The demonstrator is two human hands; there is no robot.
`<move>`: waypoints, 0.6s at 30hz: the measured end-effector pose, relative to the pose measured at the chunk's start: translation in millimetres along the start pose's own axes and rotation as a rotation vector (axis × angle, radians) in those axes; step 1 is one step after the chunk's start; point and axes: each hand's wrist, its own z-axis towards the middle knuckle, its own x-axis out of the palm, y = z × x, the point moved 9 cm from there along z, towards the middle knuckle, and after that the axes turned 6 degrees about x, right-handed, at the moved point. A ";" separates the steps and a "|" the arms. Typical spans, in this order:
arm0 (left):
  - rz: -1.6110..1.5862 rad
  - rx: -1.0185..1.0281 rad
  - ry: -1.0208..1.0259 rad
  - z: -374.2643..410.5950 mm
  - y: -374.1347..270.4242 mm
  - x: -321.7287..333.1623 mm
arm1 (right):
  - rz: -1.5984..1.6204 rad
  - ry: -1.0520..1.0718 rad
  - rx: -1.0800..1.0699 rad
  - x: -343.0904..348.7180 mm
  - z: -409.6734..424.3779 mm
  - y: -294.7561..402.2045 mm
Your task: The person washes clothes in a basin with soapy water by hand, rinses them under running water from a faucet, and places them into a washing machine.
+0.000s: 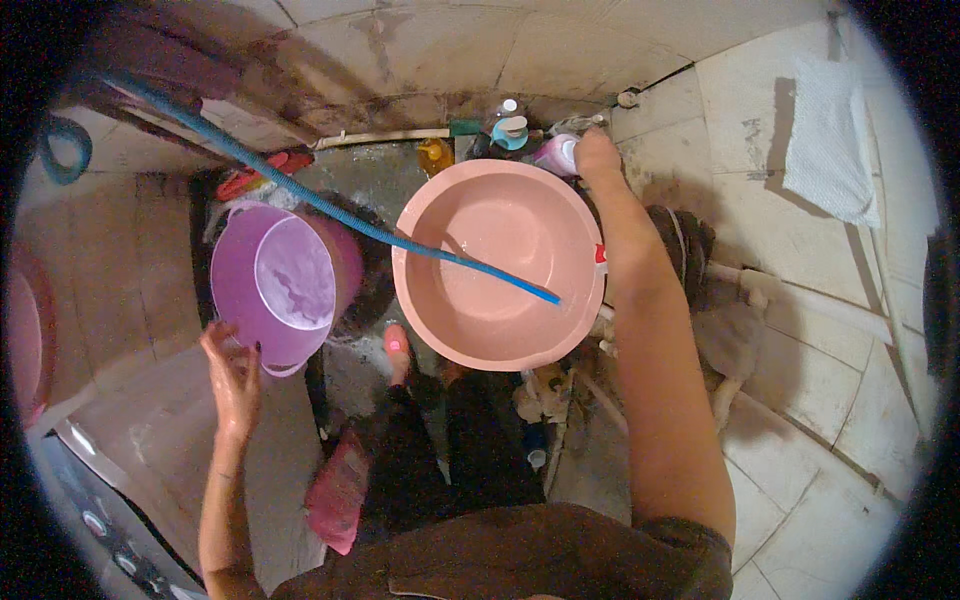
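Note:
My right hand (598, 156) reaches past the pink basin and closes around the white-capped end of a pink-purple bottle (555, 156). The large round basin (487, 351) has a blue hose (499, 274) running into it, its end low inside. To the left is a purple plastic tub (247, 289) with foamy liquid (292, 281) at its bottom. My left hand (234, 375) is at that tub's near rim, wet, fingers apart and partly curled; whether it touches the rim is unclear.
An amber bottle (435, 156) and a blue-capped bottle (510, 133) stand behind the basin. Red items (262, 174) lie behind the tub. A pink cloth (339, 491) is by my leg. Pipes (810, 300) run along the right wall, where a white sheet (831, 142) hangs.

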 end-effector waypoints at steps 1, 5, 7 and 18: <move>-0.048 -0.101 0.020 -22.2 17.5 3.5 | 0.000 0.054 -0.020 5.9 -9.6 14.4; -0.013 -0.126 0.150 -70.9 44.8 39.2 | 0.069 -0.053 -0.058 -11.3 -5.3 11.0; -0.019 -0.133 0.184 -80.2 40.2 53.6 | 0.065 -0.080 -0.072 -11.4 -10.1 13.2; -0.130 -0.090 0.239 -25.7 38.6 145.4 | 0.167 0.027 0.147 -10.9 -24.2 16.6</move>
